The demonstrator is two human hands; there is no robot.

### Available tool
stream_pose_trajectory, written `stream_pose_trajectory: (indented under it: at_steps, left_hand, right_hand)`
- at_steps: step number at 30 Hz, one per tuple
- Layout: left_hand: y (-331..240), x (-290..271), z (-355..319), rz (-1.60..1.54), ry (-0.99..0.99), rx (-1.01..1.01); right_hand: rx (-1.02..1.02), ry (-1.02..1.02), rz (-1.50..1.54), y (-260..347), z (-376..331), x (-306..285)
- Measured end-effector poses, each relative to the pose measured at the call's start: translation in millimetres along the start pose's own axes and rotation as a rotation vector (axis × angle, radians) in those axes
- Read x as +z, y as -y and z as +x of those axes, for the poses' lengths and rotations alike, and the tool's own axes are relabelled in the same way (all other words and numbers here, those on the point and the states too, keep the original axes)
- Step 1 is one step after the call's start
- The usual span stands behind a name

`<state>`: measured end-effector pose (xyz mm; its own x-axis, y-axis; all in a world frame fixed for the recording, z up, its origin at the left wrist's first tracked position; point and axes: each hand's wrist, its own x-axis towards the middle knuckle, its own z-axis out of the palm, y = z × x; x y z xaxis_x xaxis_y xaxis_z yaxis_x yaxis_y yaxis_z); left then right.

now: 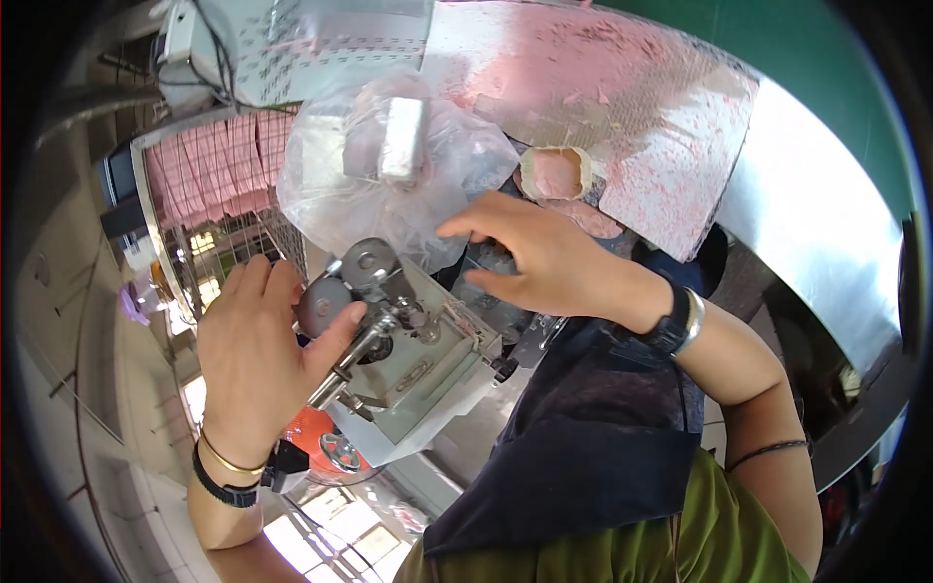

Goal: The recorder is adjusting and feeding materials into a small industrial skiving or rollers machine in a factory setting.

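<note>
A light-grey bench machine (428, 389) with metal rods stands tilted in the view before me. Two dark grey round discs sit on its top: a near disc (324, 303) and a far disc (371, 260). My left hand (258, 355) is closed around the near disc, thumb on its right side and fingertips at its far left edge. To the right of the discs my right hand (544, 253) hovers with thumb and fingers apart and nothing visible between them. Beyond it lies a clear plastic bag (321, 199) with a white block (402, 139) on or in it.
Pink crumbs cover a white board (671, 185) at the far right. A pale tub (554, 175) of pink material stands at its near edge. On the left is a wire rack (209, 165) with pink contents. An orange object (316, 437) sits below the machine.
</note>
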<state>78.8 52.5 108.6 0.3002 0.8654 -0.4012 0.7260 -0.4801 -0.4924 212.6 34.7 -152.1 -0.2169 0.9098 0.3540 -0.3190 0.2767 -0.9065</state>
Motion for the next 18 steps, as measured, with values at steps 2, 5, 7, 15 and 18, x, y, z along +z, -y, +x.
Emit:
stream_pose_trajectory:
  at_steps: [2,5,7,15,18]
  left_hand:
    - [-3,-1,10,0.12,0.103,0.059]
    - [-3,-2,20,0.086,0.202,0.06]
    - [0,-1,22,0.043,0.254,0.078]
    - [26,38,7,-0.276,0.074,-0.022]
    - [35,47,5,-0.311,0.042,0.023]
  right_hand:
    - [0.087,0.032,0.143,-13,-5,12]
    - [0.187,0.109,0.292,-29,-1,32]
    - [0.101,0.065,0.277,-34,3,51]
    - [0.297,0.051,0.907,-32,25,90]
    - [0.281,0.048,0.982,-34,27,73]
